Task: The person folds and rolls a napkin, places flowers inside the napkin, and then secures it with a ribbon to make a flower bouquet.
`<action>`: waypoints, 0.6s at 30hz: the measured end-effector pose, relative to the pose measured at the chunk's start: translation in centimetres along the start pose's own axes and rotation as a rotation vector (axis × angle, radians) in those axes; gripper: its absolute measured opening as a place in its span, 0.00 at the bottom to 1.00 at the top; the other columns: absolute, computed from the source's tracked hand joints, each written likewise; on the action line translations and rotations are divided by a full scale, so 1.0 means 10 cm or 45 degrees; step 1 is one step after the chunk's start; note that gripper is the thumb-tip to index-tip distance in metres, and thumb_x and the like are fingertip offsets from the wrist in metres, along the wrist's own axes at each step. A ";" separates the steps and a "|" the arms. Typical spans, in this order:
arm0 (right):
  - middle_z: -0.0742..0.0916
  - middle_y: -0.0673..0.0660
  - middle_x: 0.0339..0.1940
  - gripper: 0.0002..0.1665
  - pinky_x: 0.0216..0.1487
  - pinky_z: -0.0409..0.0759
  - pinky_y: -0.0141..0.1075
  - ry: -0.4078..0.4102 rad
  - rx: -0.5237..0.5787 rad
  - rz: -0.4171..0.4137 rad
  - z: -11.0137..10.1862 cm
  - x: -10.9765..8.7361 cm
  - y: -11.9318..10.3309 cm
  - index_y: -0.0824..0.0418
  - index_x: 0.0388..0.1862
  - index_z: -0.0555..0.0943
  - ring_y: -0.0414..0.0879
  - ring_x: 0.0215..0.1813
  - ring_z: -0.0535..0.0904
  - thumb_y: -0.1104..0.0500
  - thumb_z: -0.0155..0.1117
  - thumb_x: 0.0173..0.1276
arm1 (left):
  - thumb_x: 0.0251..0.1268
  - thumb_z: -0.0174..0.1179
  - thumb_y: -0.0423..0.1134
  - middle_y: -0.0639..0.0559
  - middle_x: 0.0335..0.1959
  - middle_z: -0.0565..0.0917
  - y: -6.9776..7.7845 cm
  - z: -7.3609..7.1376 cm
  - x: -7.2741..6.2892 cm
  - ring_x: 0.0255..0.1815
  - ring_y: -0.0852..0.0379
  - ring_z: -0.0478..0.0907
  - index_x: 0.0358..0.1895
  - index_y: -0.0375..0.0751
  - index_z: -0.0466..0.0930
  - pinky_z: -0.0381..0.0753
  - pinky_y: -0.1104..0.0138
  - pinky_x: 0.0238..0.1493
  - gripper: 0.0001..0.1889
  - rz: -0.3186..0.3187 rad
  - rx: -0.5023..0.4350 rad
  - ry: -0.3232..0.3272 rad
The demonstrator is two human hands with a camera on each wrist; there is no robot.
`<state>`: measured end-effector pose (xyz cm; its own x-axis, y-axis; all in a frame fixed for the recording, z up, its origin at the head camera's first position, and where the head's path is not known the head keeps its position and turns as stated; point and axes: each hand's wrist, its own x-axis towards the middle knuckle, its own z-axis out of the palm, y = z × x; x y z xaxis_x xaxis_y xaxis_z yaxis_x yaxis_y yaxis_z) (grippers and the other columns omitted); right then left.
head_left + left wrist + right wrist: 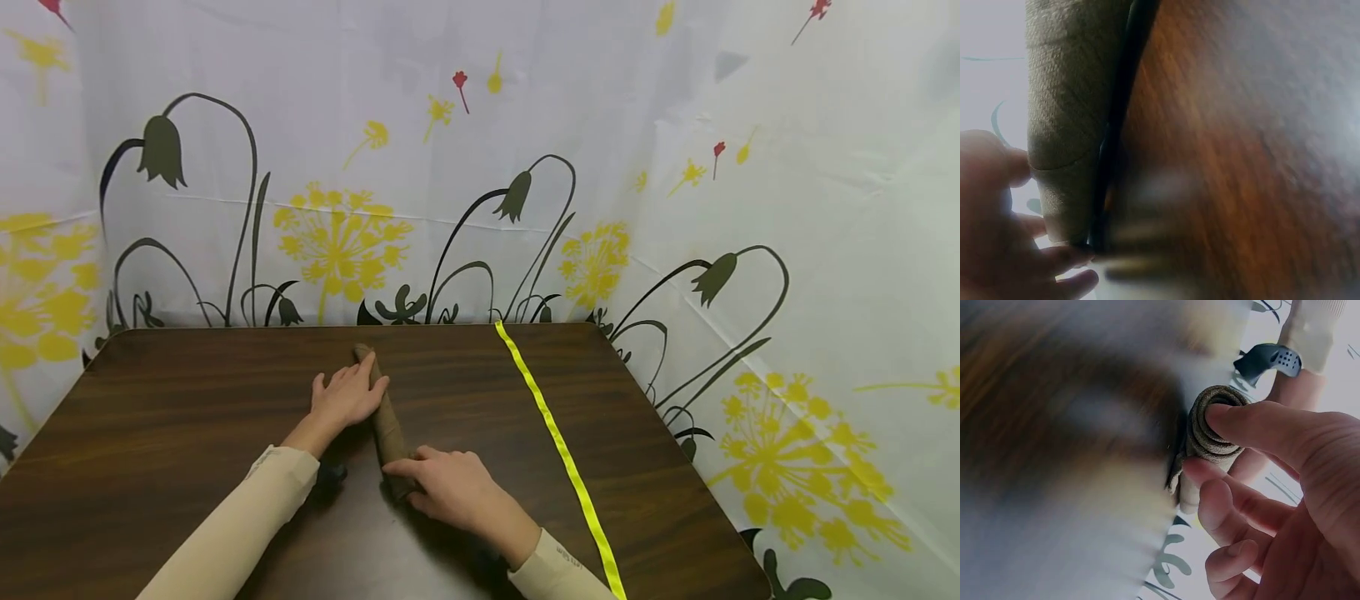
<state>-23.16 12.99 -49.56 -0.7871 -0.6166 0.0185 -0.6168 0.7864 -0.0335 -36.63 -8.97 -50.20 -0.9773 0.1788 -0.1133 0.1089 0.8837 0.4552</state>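
A brown cloth [390,433], rolled into a narrow tube, lies lengthwise on the dark wooden table. At its far end, my left hand [348,396] rests with thumb and forefinger laid over the roll. The left wrist view shows fingertips touching the roll's side [1066,125], with others at its tip. Near me, my right hand [457,487] pinches the other end. In the right wrist view, its thumb presses into the coiled end [1213,434], and a fingertip touches the outer layer below.
A bright yellow strip [558,437] runs down the table [187,433] right of the roll. Behind and to the right hangs a white curtain [420,75] printed with flowers. A dark device [1272,362] is strapped to the left wrist.
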 end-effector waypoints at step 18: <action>0.85 0.42 0.44 0.33 0.20 0.67 0.30 -0.042 0.058 -0.015 -0.02 -0.05 -0.08 0.27 0.76 0.76 0.33 0.22 0.69 0.46 0.74 0.75 | 0.88 0.40 0.59 0.31 0.86 0.59 0.07 0.08 0.03 0.83 0.27 0.59 0.89 0.39 0.40 0.50 0.27 0.78 0.41 0.064 -0.019 -0.009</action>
<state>-22.26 12.70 -49.38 -0.7788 -0.6271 -0.0136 -0.6244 0.7771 -0.0786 -36.74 -7.90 -50.62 -0.9694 0.2259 -0.0962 0.1550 0.8668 0.4739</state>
